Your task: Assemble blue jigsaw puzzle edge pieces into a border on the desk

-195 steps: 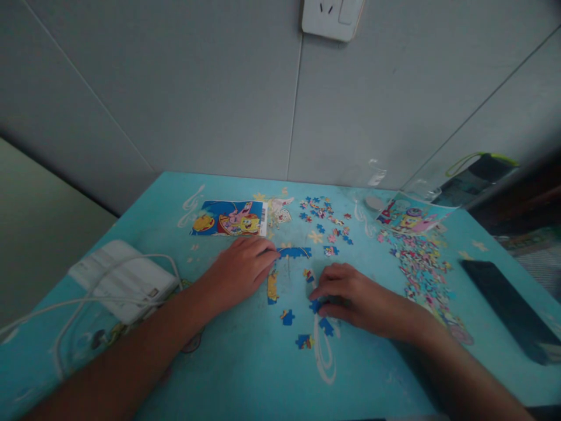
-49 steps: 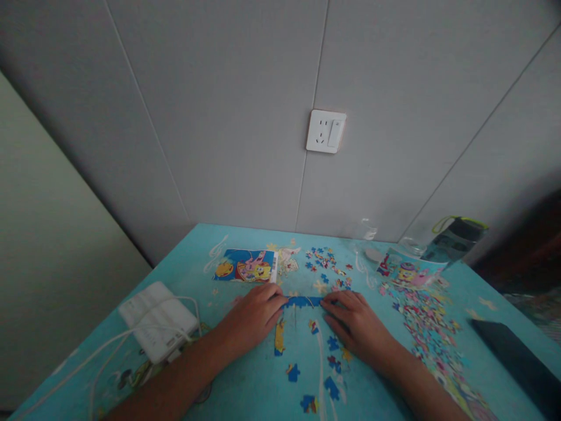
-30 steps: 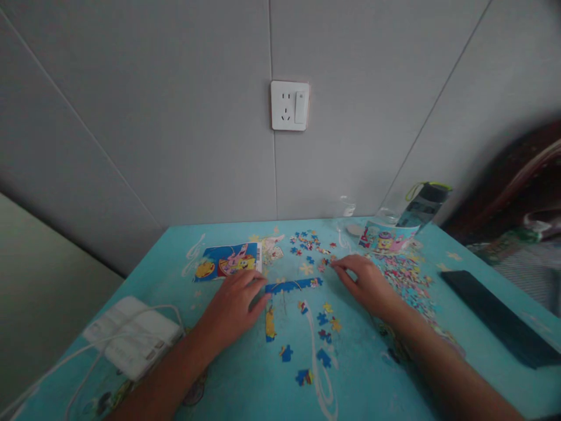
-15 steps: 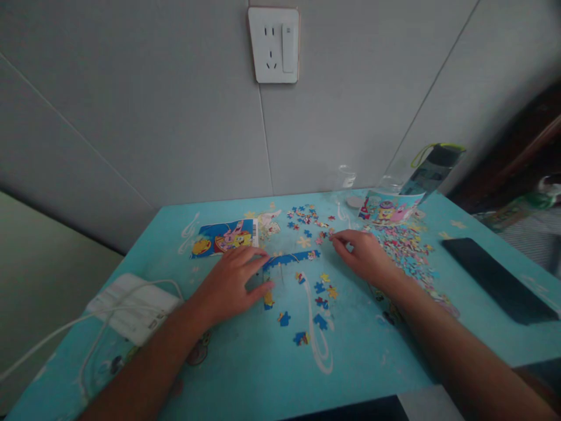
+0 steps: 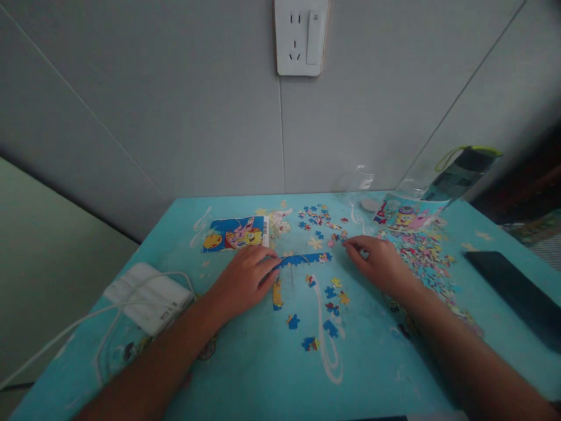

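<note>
My left hand point(image 5: 249, 278) lies at the corner of a joined puzzle border, its fingers stretched out and its fingertips touching the left end. A blue strip of puzzle pieces point(image 5: 307, 259) runs to the right from there, and a short blue and yellow section point(image 5: 277, 296) comes down below my thumb. My right hand point(image 5: 379, 260) is pinched at a puzzle piece point(image 5: 344, 239) beside a few loose pinkish pieces point(image 5: 333, 239); the piece is partly hidden by the fingertips. Several loose pieces point(image 5: 331, 328) are scattered below the strip.
A picture card point(image 5: 236, 234) lies behind my left hand. Small blue pieces point(image 5: 313, 215) are grouped at the back, with a large pile point(image 5: 432, 263) at right. Around them are a printed cartoon sheet point(image 5: 407, 213), bottle point(image 5: 464, 172), dark flat object point(image 5: 517, 292) and white power strip point(image 5: 149, 298).
The view has shifted, so everything sits further right. My left thumb and fingers have drawn closer together at the border's corner. My right hand stays pinched by the loose pieces.
</note>
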`<action>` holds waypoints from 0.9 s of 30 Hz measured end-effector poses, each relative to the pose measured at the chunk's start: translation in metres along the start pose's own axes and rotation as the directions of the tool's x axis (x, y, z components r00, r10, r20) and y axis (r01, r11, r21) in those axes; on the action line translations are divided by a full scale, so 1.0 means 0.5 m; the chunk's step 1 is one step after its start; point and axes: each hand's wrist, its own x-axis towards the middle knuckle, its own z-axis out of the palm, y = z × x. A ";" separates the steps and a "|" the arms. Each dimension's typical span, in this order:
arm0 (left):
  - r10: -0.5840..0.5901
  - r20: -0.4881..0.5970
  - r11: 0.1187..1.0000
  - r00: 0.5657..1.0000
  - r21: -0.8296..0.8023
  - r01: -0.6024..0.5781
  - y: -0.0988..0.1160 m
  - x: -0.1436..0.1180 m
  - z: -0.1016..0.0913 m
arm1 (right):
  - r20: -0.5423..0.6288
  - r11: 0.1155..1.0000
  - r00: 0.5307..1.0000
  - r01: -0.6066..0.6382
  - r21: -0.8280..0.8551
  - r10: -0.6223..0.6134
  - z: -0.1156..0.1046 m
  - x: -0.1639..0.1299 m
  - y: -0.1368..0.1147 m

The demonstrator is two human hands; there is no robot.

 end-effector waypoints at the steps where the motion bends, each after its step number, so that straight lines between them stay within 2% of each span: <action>1: 0.001 0.012 1.000 1.000 -0.003 -0.001 0.001 0.000 0.001 | 0.002 1.000 1.000 0.001 0.001 -0.001 0.000 0.000 0.000; 6: -0.013 0.049 1.000 0.999 -0.006 0.014 0.004 0.001 0.003 | 0.001 1.000 1.000 0.022 0.014 -0.022 -0.001 -0.002 -0.005; 12: -0.031 -0.003 0.999 1.000 0.037 0.031 0.002 -0.002 -0.005 | 0.005 0.998 0.998 0.056 -0.001 -0.056 0.001 -0.008 -0.013; 22: 0.018 -0.019 0.991 1.000 0.131 -0.015 -0.010 -0.001 -0.004 | -0.061 1.000 0.998 0.015 -0.020 -0.017 -0.002 -0.004 -0.007; 27: 0.052 0.056 0.976 0.997 0.208 -0.062 -0.001 0.003 -0.011 | -0.068 1.000 0.997 0.019 -0.019 -0.020 -0.005 -0.007 -0.011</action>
